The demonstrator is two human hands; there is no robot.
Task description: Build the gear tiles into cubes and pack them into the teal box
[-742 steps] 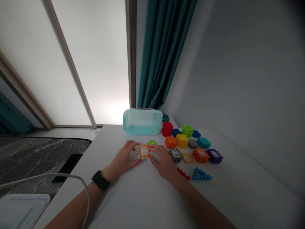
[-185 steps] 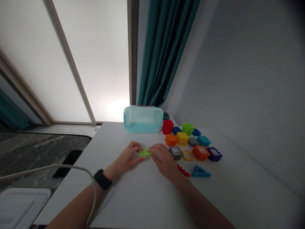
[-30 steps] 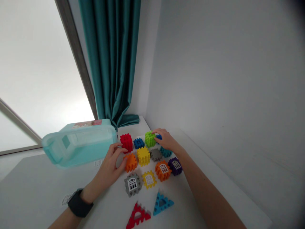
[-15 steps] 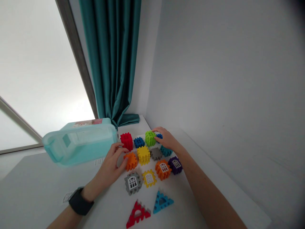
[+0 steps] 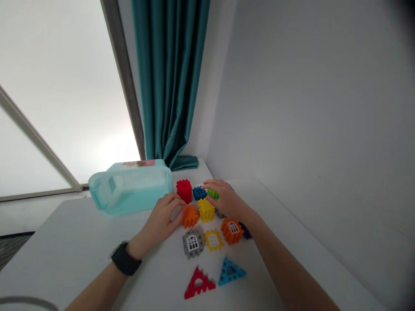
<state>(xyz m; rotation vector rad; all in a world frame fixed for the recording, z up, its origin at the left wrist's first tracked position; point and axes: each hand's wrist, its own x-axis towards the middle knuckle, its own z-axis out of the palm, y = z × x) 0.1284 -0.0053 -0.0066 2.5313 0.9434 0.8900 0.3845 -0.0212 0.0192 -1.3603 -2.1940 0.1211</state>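
Note:
Toothed toy blocks lie grouped on the white table [image 5: 65, 250]. My right hand [image 5: 223, 198] lies over the green block [image 5: 212, 193], its fingers curled on it. My left hand [image 5: 164, 218] rests beside the orange cube [image 5: 189, 216], fingers bent and touching it. A yellow cube [image 5: 205, 209], a red cube [image 5: 184, 190] and a blue piece [image 5: 199, 192] sit between my hands. A grey window piece [image 5: 192, 243], a yellow window piece [image 5: 213, 239] and an orange window cube [image 5: 231, 230] lie nearer me.
A pale blue plastic box [image 5: 129, 185] lies on its side left of the blocks. A red triangle [image 5: 198, 283] and a blue triangle [image 5: 231, 272] lie at the front. The grey wall [image 5: 308, 129] runs along the right. A teal curtain [image 5: 168, 86] hangs behind.
The view has swung so everything sits further right. My right hand has closed further over the green block, hiding more of it and the pieces behind. My left hand stays by the orange cube.

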